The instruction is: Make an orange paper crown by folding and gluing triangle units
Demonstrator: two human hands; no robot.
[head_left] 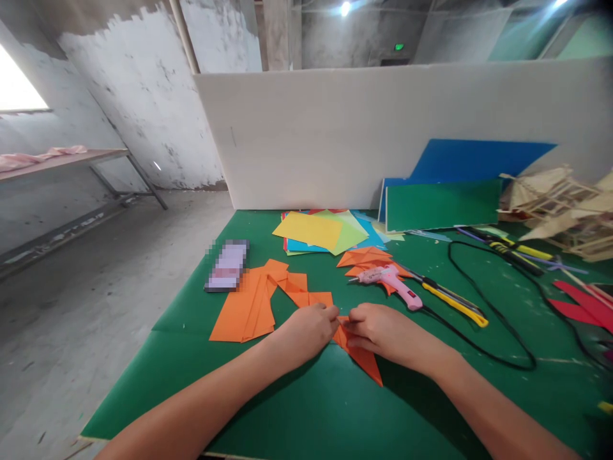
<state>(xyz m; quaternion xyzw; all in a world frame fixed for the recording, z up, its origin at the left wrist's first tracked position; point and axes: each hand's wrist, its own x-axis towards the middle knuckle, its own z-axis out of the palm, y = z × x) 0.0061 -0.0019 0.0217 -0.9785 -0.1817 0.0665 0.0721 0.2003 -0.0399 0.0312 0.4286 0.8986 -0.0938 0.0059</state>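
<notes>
Forearms (234, 390), then pointed orange paper (368, 365).

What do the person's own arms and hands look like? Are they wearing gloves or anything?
No gloves! The left hand and right hand are both bare. The left forearm and right forearm show no sleeves, and there's no watch or bracelet on either wrist. I can't spot any rings, but some fingers are tucked out of sight.

Rough workshop space: patchy plastered walls (143, 83), bare concrete floor (143, 255), glue gun (393, 281) on worktable (287, 409).
</notes>
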